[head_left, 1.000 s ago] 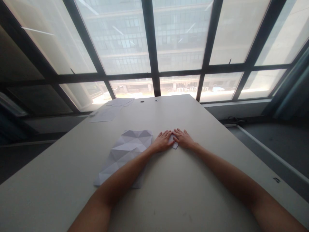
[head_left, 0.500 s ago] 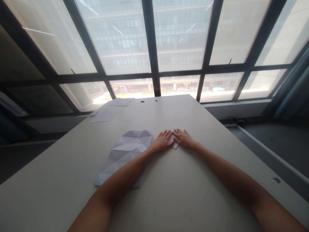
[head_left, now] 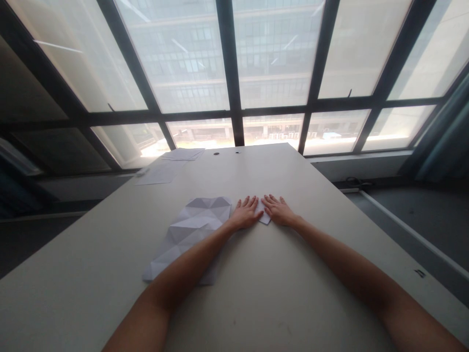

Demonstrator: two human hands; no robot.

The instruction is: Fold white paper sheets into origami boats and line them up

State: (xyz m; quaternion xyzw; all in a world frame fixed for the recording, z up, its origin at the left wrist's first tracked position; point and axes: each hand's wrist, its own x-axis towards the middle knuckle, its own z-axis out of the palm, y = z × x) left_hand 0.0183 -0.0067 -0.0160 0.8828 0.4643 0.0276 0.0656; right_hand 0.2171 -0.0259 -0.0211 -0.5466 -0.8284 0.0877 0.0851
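Note:
A small folded piece of white paper (head_left: 264, 218) lies flat on the white table (head_left: 278, 283), partly covered by both hands. My left hand (head_left: 245, 213) rests palm down on its left side, fingers stretched out and a little apart. From the right, my right hand (head_left: 277, 210) presses on the paper with its fingers extended too. Left of my left hand, partly under my left forearm, is a larger creased sheet of paper (head_left: 200, 215) with a raised pattern of triangular folds.
Several flat paper sheets (head_left: 161, 173) lie at the table's far left corner. Near the far edge is a dark round spot (head_left: 216, 154). A small black mark (head_left: 420, 273) sits by the right edge. Large windows (head_left: 273, 54) stand behind the table.
My left hand has slid slightly left, so the gap between the hands is wider and more of the folded paper shows. The creased sheet has not moved.

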